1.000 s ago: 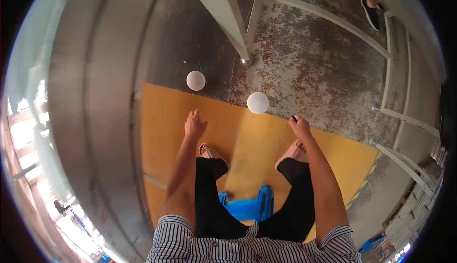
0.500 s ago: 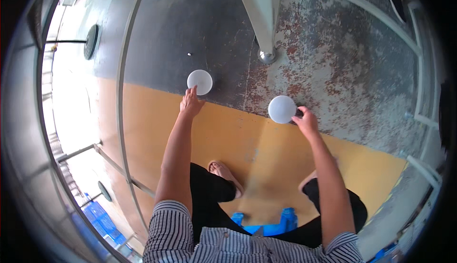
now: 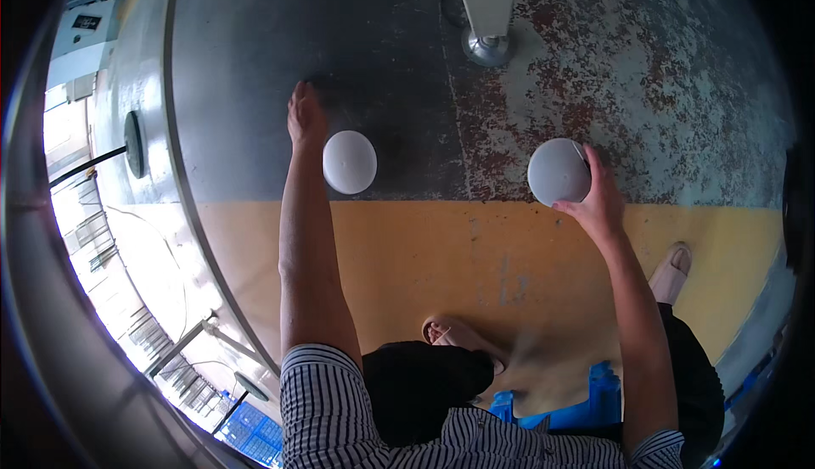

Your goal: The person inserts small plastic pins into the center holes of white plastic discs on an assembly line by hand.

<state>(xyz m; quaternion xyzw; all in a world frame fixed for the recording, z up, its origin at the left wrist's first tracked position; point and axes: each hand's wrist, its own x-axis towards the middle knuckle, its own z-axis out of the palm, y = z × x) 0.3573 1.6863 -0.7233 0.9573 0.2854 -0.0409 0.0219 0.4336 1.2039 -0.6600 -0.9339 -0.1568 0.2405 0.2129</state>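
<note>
Fingers [image 3: 594, 182] of the right hand [image 3: 601, 206] curl round the edge of a pale round disc [image 3: 558, 172], gripping it from the side, apparently so that its domed face stays in view above the floor. Nearest the camera, a striped shirt [image 3: 340, 401], dark trousers [image 3: 424, 384] and a blue crate [image 3: 586, 405] fill the lower frame, with a sandalled foot [image 3: 458, 337] planted on the yellow floor band [image 3: 475, 257] and a second one [image 3: 671, 269] to the right.

Further out, the left hand [image 3: 306, 117] stretches flat, fingers extended and grasping nothing, just beside a second white disc [image 3: 349, 162]; whether it touches the disc cannot be told. That disc sits where the yellow paint meets the worn grey floor [image 3: 255, 70], its rusty patches [image 3: 645, 70] spreading to the right.

Beyond, a pale post on a round metal foot [image 3: 486, 44] stands on the floor. At far left, a curved steel rail [image 3: 174, 112] runs past a dark round fitting [image 3: 133, 142], with a grey box [image 3: 85, 23] bearing a small dark rectangular label near the top corner.
</note>
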